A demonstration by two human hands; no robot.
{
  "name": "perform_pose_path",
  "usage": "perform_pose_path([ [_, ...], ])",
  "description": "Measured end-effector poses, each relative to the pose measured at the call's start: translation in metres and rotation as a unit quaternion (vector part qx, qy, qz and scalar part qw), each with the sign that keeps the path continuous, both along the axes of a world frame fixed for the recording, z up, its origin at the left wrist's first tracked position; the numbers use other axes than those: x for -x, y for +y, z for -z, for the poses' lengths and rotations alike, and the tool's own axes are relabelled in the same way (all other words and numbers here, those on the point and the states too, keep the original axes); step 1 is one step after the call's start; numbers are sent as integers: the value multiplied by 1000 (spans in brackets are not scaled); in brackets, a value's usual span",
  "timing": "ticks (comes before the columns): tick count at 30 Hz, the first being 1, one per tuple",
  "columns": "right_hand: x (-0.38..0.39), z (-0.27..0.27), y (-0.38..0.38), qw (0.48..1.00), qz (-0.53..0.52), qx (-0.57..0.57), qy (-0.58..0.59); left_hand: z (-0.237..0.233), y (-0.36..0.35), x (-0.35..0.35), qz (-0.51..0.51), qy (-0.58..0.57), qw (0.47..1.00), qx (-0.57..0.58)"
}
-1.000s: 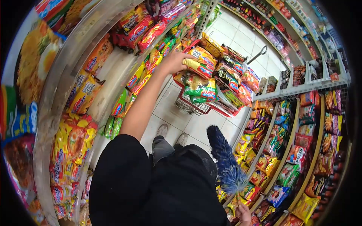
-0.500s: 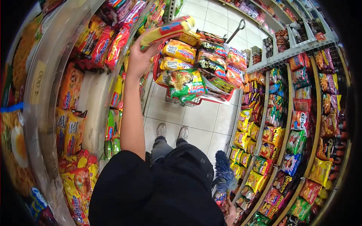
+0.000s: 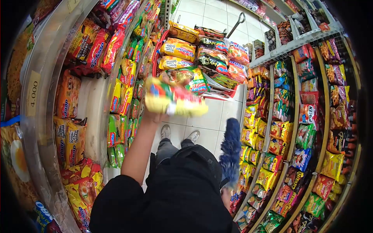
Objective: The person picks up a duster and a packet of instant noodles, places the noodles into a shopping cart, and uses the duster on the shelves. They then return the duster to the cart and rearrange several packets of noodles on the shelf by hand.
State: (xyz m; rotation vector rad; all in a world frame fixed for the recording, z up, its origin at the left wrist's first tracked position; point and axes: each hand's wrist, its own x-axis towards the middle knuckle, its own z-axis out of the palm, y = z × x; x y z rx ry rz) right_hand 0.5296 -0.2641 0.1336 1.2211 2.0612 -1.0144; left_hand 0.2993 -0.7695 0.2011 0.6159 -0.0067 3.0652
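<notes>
Left hand (image 3: 154,115): raised on a bare forearm. Its grip is closed on the near, lower edge of a packet (image 3: 175,101), with the fingers mostly hidden beneath it.
Packet: flat, oblong and soft, in glossy plastic that is yellow with red and green print. It is too blurred to read. Its long axis runs across the view, level with the grip, and the far end dips slightly to the right. It sits just above and to the right of the grip.
Right hand (image 3: 225,197): low down and barely seen past the dark clothing. I cannot tell how far its grip is closed.
Duster (image 3: 231,149): a fluffy blue plume, long and narrow, standing upright just above the right grip with its tip pointing up.
Basket (image 3: 155,54): red wire, beyond and above the left grip. It is heaped with shiny, crinkled packets in yellow, black, orange and green.
Left shelves (image 3: 46,77): curved metal ledges close beside the left grip, with noodle packets stacked on edge. One rail carries a price tag (image 3: 33,93) reading 4.000.
Right shelves (image 3: 299,116): beyond the duster, with white wire tiers crammed with puffy snack bags.
Floor (image 3: 211,124): pale square tiles beneath the packet.
Shoes (image 3: 167,132): a light pair, below the left grip.
</notes>
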Motion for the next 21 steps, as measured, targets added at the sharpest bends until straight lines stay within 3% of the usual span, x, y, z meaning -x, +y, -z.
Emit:
perform_pose_path([
  [2, 23, -6, -13, 1000, 8, 26, -2, -6, 25, -15, 47, -12, 999, 13],
  [3, 31, -22, -20, 998, 33, 55, 8, -14, 33, -28, 71, -74, 995, -12],
  [4, 33, -32, -18, 996, 41, 72, 44, 13, 42, -25, 56, 1, 997, 58],
  [6, 25, -49, 1, 988, 57, 99, 107, 18, 58, -38, 93, -33, 994, 44],
  [10, 32, -69, 45, 995, -10, 44, 87, 44, 89, -57, 240, -118, 956, -121],
  [11, 33, -49, 83, 989, -88, 45, 108, 54, 104, -60, 260, -105, 941, -189],
  [14, 68, 52, 177, 962, -67, -73, 256, 68, 125, -74, 248, -137, 939, -197],
  [16, 125, 14, 128, 925, -202, -168, 273, 75, 131, -81, 216, -147, 955, -139],
  [17, 147, -12, 109, 897, -267, -215, 278, 73, 136, -87, 201, -163, 951, -168],
  [20, 186, -22, 139, 877, -320, -131, 334, 47, 159, -106, 81, -248, 952, -158],
  [21, 198, -31, 152, 880, -354, -128, 289, 39, 170, -111, 26, -266, 955, -128],
])
